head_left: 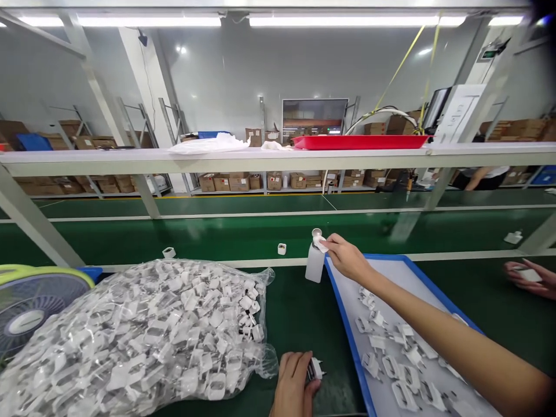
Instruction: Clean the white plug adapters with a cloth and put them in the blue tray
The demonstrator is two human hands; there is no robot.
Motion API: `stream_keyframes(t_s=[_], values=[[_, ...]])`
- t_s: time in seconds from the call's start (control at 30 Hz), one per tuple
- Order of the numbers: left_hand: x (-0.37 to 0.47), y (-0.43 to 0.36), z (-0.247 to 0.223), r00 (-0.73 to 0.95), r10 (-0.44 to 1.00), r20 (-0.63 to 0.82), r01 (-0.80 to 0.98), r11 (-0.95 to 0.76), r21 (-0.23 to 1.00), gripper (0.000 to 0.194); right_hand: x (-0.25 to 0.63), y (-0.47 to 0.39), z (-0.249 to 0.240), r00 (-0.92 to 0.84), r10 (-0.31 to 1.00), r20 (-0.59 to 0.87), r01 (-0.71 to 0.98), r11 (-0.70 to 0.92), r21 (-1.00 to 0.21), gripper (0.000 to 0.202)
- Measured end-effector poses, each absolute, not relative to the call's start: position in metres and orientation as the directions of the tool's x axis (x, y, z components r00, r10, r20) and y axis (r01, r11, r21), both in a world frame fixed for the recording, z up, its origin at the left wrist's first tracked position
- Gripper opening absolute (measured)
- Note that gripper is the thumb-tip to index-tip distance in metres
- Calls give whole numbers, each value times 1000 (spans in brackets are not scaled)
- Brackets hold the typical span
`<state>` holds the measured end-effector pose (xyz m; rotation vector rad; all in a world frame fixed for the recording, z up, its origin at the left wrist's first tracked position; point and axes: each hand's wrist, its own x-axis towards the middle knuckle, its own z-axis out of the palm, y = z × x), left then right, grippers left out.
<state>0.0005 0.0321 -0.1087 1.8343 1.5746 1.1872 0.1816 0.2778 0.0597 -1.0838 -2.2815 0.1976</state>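
My left hand (293,382) is closed around a white plug adapter (316,369) with two pins pointing right and a dark face partly covered by my fingers. Stretched forward, my right hand (345,255) pinches a small white cloth (321,243) at the mouth of a white plastic bottle (314,265). The bottle's flip cap stands up, and it tilts slightly. To the left lies a clear plastic bag (270,359) full of white plastic housings (191,324). Under my right forearm, a blue-rimmed tray (347,324) holds several white plug parts (406,376).
A fan (30,318) stands at the far left. Single white pieces sit on the green conveyor belt (226,234). Another person's hand (532,278) holds a white part at the right edge. A shelf (217,165) crosses ahead, bearing a red tray (360,142).
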Motion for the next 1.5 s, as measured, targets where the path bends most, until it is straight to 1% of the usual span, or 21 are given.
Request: stream_keyframes(t_s=[0.07,0.1,0.17,0.23,0.3,0.37,0.43,0.53,0.57,0.63,0.77,0.87,0.93,1.03,1.23,1.37,1.5], values=[[1,27,-93,-21,966,259,525,-210,825,41,182,259,50,-394,802,448,627,591,-507,25],[1,25,-85,-31,978,206,504,-163,848,39,181,245,44,-349,834,427,606,548,-576,26],[3,21,-70,-86,990,109,455,-58,889,39,182,213,29,-290,891,348,550,453,-701,34],[4,19,-61,-146,986,78,406,-12,914,42,183,178,14,-307,917,254,489,381,-785,43],[4,19,-58,-182,980,73,374,0,927,43,184,146,3,-343,916,206,451,353,-820,47],[4,19,-59,-197,978,69,374,10,927,44,184,119,-6,-376,903,209,443,373,-815,49],[5,19,-61,-204,976,71,393,15,920,44,183,98,-15,-430,871,239,449,436,-780,48],[8,19,-65,-199,974,104,453,-3,892,42,179,76,-32,-538,790,294,473,572,-670,32],[9,20,-66,-194,973,122,483,-13,876,41,178,71,-39,-569,762,309,486,614,-622,34],[11,20,-68,-177,973,150,541,-31,840,42,175,66,-53,-614,716,331,514,681,-521,47],[12,21,-70,-122,980,159,616,-51,786,50,173,65,-78,-698,634,333,527,770,-360,63],[13,22,-73,-109,979,171,659,-57,750,52,175,62,-90,-739,594,318,528,803,-275,63],[13,23,-76,-108,978,181,673,-63,737,52,177,57,-93,-760,573,306,520,819,-243,60],[13,24,-78,-98,974,206,679,-86,729,53,180,53,-86,-783,558,276,500,828,-255,51],[12,23,-78,-87,959,268,670,-142,729,51,177,65,-49,-742,647,175,530,726,-439,36],[14,24,-80,-90,945,315,651,-184,736,52,170,84,-34,-729,672,133,522,670,-528,34],[17,24,-84,-109,932,347,631,-204,748,55,167,97,-26,-751,650,118,494,671,-554,33]])
